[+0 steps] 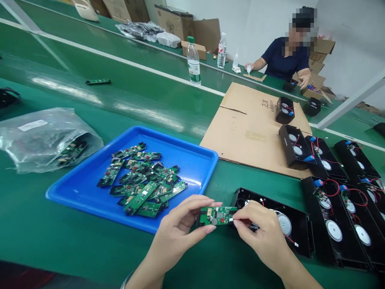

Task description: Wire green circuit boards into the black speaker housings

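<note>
Green circuit board [217, 216] is held above the green table [114, 251], between the blue tray [192, 164] and the nearest black speaker housing [296, 237]. The left hand [180, 230] grips the board's left end, with the thumb along the lower edge and the fingers along the upper edge. The right hand [260, 222] pinches a small white connector [231, 220] between thumb and fingertip at the board's right end, beside a red component [223, 220]. The nearest housing lies open behind the right hand, exposing round silver speaker drivers [284, 224] and a red wire [290, 239] that ends in a white plug [296, 244]. The blue tray contains a loose pile of circuit boards [144, 194]. A clear plastic bag [45, 138] lies to the left of the tray and holds further boards. Additional open black housings [331, 224] stand at the right, with red wires and blue parts. A flat cardboard sheet [240, 128] lies beyond the tray and supports some housings. Across the table, a person [285, 58] in a dark top holds a small white bottle [248, 70].
</note>
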{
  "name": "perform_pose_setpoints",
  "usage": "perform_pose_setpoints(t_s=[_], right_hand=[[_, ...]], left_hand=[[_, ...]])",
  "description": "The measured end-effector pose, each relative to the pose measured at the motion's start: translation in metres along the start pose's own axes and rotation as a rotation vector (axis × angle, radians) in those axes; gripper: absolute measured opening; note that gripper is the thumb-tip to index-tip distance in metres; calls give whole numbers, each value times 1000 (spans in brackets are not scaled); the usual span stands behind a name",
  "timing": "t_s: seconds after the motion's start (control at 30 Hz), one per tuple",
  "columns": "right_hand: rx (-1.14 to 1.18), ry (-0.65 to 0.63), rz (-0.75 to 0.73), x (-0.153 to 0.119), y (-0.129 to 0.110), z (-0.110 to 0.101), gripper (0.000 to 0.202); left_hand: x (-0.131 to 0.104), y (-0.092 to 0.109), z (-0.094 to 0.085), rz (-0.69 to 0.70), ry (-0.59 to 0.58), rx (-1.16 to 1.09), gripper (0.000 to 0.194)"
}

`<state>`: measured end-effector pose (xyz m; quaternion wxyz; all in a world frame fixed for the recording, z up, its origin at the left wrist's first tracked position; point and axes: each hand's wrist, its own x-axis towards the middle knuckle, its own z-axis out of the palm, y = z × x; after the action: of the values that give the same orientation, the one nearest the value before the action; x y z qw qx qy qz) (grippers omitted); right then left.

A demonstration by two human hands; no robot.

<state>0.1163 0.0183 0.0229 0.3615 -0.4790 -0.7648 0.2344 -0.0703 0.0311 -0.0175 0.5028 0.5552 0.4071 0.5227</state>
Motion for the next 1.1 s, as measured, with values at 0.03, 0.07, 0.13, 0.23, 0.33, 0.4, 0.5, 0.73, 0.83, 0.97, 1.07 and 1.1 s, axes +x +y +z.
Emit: perform_pose_setpoints(t_s=[0.03, 0.07, 0.13, 0.23, 0.33, 0.4, 0.5, 0.73, 0.83, 0.97, 1.07, 1.1], right_hand=[[-9, 2, -22, 0, 0, 2, 19], [-20, 19, -44, -1, 0, 4, 19], [-49, 86, -64, -3, -1, 9, 19], [-115, 190, -37, -6, -2, 15, 19], [-171, 239, 0, -7, -3, 20, 19], [-183, 254, 8, -8, -2, 23, 19], [-182, 261, 18, -8, 0, 25, 19], [-171, 273, 22, -7, 2, 23, 18], [-166, 289, 1, -8, 1, 22, 20], [-163, 267, -25, -9, 3, 23, 20], [-175, 256, -36, -8, 5, 23, 19], [-182, 252, -43, -8, 6, 23, 20]], left_hand=[[-1, 0, 2, -33, 16, -47, 29], [-1, 0, 5, -50, 31, -76, 28], [-4, -1, 12, -29, 63, -78, 25], [-13, -4, 23, 4, 160, -5, 25], [-24, -10, 32, -37, 228, 84, 23], [-29, -15, 36, 3, 248, 118, 20], [-33, -21, 38, 119, 243, 142, 23], [-37, -26, 40, 191, 195, 141, 22], [-38, -27, 43, 167, 285, 155, 18], [-34, -26, 41, 252, 192, 155, 34], [-31, -24, 37, 343, 124, 155, 47], [-30, -23, 36, 360, 104, 143, 50]])
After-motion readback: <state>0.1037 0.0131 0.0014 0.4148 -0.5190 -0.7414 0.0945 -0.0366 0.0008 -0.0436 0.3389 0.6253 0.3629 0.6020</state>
